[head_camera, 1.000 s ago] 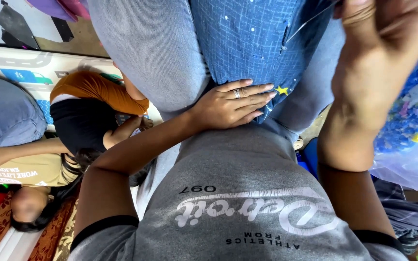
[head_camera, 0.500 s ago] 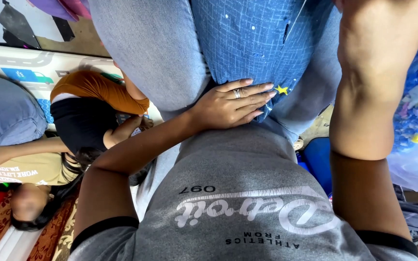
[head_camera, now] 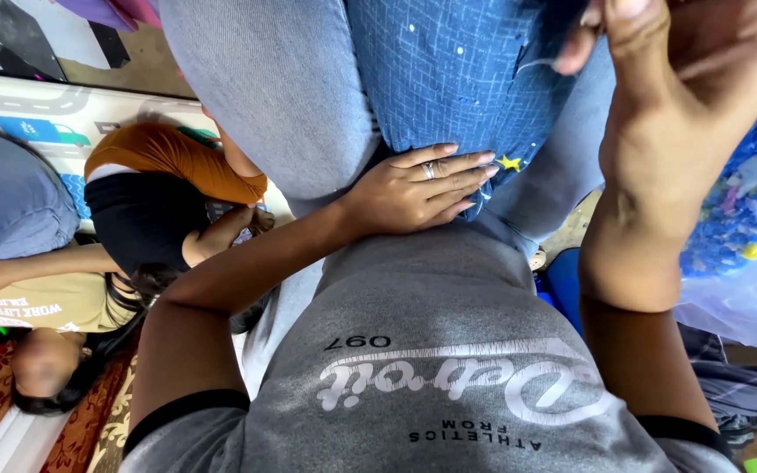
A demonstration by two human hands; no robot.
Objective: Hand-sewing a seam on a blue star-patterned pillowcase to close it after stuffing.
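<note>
Left hand [head_camera: 418,188] lies flat, fingers spread, pinning the blue grid-patterned fabric with small stars [head_camera: 449,74] on the lap while the right hand [head_camera: 685,114] pinches its upper edge, so I'd keep it taut.

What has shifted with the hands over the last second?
The right hand has lifted higher and nearer the camera, fingers now pinching the top edge of the blue patterned cloth. The left hand stays flat on that cloth at the lap.
</note>
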